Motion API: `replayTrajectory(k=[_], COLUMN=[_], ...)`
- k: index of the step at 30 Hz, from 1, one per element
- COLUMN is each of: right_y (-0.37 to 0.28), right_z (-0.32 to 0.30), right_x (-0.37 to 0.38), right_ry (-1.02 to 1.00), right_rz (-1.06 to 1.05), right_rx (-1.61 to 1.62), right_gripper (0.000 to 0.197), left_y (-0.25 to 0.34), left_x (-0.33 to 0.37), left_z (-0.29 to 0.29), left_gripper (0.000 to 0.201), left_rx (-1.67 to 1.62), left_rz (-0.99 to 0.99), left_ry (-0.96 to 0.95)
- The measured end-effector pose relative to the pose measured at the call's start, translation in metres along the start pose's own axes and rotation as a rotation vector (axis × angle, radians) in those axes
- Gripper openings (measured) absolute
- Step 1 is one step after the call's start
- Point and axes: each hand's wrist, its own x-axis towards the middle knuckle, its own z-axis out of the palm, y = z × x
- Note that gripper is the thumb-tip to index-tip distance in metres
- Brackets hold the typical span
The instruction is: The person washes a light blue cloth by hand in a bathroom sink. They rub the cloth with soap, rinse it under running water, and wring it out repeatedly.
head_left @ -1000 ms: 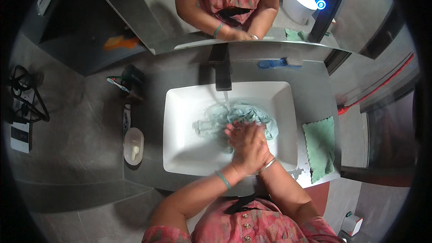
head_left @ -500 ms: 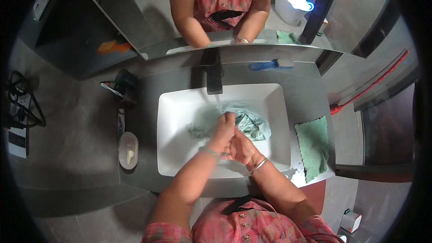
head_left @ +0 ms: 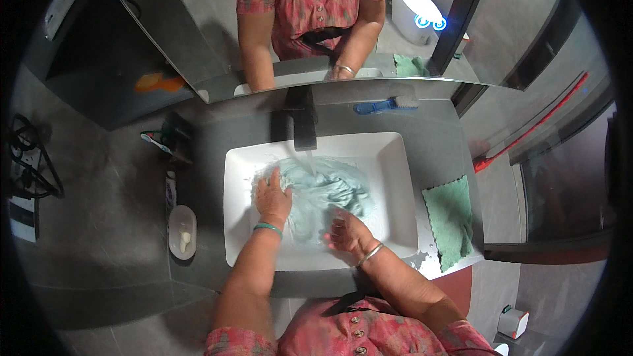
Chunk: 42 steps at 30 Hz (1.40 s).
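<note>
- Wrinkled, pale-green cloth (head_left: 339, 183) lies wet in the smooth, rectangular white sink (head_left: 399, 214).
- Left hand (head_left: 274, 203): grip open, fingers spread beside the cloth.
- Right hand (head_left: 349, 232): grip loosely open, fingers curled.
- The hands, together earlier, are apart.

2 hands (head_left: 273, 203), 2 bracelets (head_left: 268, 227), 1 sink (head_left: 237, 181), 1 faucet (head_left: 304, 128), 1 soap dish (head_left: 180, 218), 1 scrub brush (head_left: 382, 107), 1 scalloped green cloth (head_left: 450, 221).

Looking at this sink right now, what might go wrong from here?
The black faucet is running over the pale green cloth, which might block the drain, not visible here, and overfill the white basin. Splashing from the left hand or right hand could also reach the green towel on the counter.
</note>
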Motion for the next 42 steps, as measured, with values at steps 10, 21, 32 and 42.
replayTrajectory(k=[10,21,32,42], right_y=[-0.029,-0.018,-0.018,-0.016], right_z=[0.0,-0.007,0.004,-0.016], right_x=[-0.019,0.01,-0.001,0.013], right_ry=[-0.56,-0.691,0.068,0.101], right_rz=[-0.102,-0.229,-0.294,-0.284], right_rx=[0.474,0.583,0.012,0.306], right_gripper=[0.07,0.051,0.068,0.067], left_y=[0.137,0.141,0.0,0.039], left_x=[-0.089,-0.063,0.035,-0.022], left_z=[-0.049,-0.027,0.013,0.024], left_gripper=[0.029,0.037,0.07,0.044], left_rx=[-0.609,-0.328,0.079,-0.107], left_rz=[0.742,0.164,-0.309,0.213], left_ry=[-0.34,-0.338,-0.226,-0.305])
